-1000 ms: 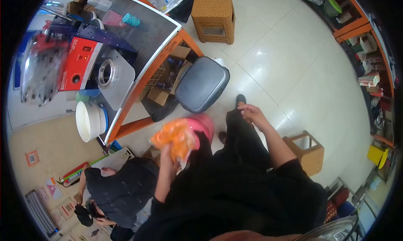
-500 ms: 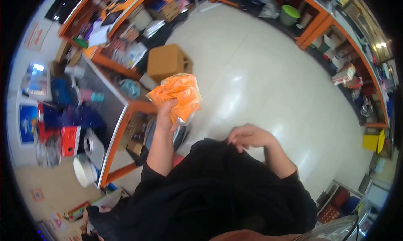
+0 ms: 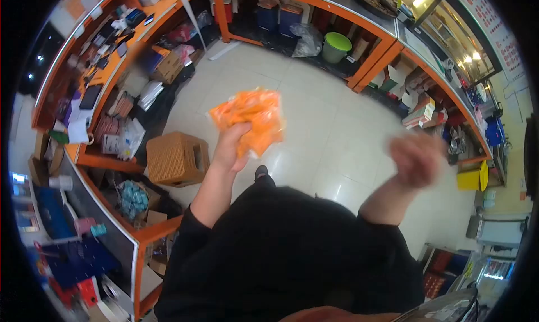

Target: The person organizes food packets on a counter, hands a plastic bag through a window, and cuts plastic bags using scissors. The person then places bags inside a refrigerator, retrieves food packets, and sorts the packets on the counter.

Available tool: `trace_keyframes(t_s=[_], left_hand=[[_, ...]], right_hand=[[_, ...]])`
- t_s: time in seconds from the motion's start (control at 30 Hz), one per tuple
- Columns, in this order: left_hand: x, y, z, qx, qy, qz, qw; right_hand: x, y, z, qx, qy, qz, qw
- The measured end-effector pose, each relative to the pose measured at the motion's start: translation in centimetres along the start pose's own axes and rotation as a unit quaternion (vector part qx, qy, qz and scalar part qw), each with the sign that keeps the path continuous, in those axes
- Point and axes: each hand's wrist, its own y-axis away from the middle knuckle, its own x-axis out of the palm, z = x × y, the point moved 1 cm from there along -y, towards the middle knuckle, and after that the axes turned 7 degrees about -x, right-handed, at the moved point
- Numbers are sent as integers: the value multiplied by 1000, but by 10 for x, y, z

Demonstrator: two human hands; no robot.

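Note:
My left hand point(image 3: 233, 145) grips a clear plastic packet with bright orange contents point(image 3: 255, 120), thumb on top, held out in front of my body over the tiled floor. To the right, my right hand point(image 3: 415, 158) is raised and smeared by motion; its fingers cannot be made out, and no object shows in it. Left of the packet and lower down, a brown woven stool point(image 3: 175, 158) stands on the floor.
Orange-framed counters with shelves point(image 3: 370, 58) curve around the floor. Beneath them are a green bucket point(image 3: 336, 47), boxes and bags. A sealing machine with red parts is at the lower left. A yellow bin point(image 3: 470, 180) stands at the right.
The view has swung away from the machine and the other person toward the far counters. The packet stays in my left hand. My right hand has risen and moved out to the right.

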Motion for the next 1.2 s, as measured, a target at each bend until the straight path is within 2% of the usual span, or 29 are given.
trace_keyframes(t_s=[0.03, 0.13, 0.2, 0.3, 0.37, 0.4, 0.5, 0.63, 0.7, 0.77, 0.93, 1.03, 1.07, 1.17, 1.2], left_hand=[[14, -29, -9, -14, -4, 22, 1000], [52, -120, -32, -59, -10, 85, 995], [69, -179, -33, -80, -60, 105, 989], [88, -266, -25, -117, -107, 128, 979], [99, -322, -21, -131, -130, 146, 972], [99, -338, -20, -132, -140, 155, 969], [97, -410, -9, -132, -113, 164, 971], [120, -496, -26, -84, -48, 180, 979], [121, -536, -36, -56, -73, 136, 986], [120, -571, -48, -43, -64, 107, 991], [102, -665, -83, -40, 3, 104, 994], [90, -730, -105, -57, -24, 147, 987], [90, -752, -113, -76, -70, 114, 988], [85, -821, -142, -160, -95, 174, 967], [90, -843, -151, -162, -118, 171, 965]], right_hand=[[10, -34, -30, 78, 162, 4, 984], [2, -95, -95, 242, 320, -18, 916], [-22, -128, -118, 227, 394, -47, 889], [-95, -157, -160, 220, 426, -145, 865], [-134, -186, -170, 271, 379, -242, 851], [-152, -191, -178, 259, 421, -198, 846], [-225, -224, -212, 275, 278, -187, 901], [-310, -303, -244, 348, 219, -113, 904], [-345, -332, -267, 377, 144, -100, 909], [-373, -359, -292, 365, 123, -86, 919], [-440, -422, -368, 345, 112, -48, 931], [-472, -455, -403, 344, 98, -103, 928], [-482, -468, -414, 341, 98, -121, 927], [-512, -502, -439, 332, 76, -173, 924], [-524, -514, -447, 322, 54, -187, 926]])
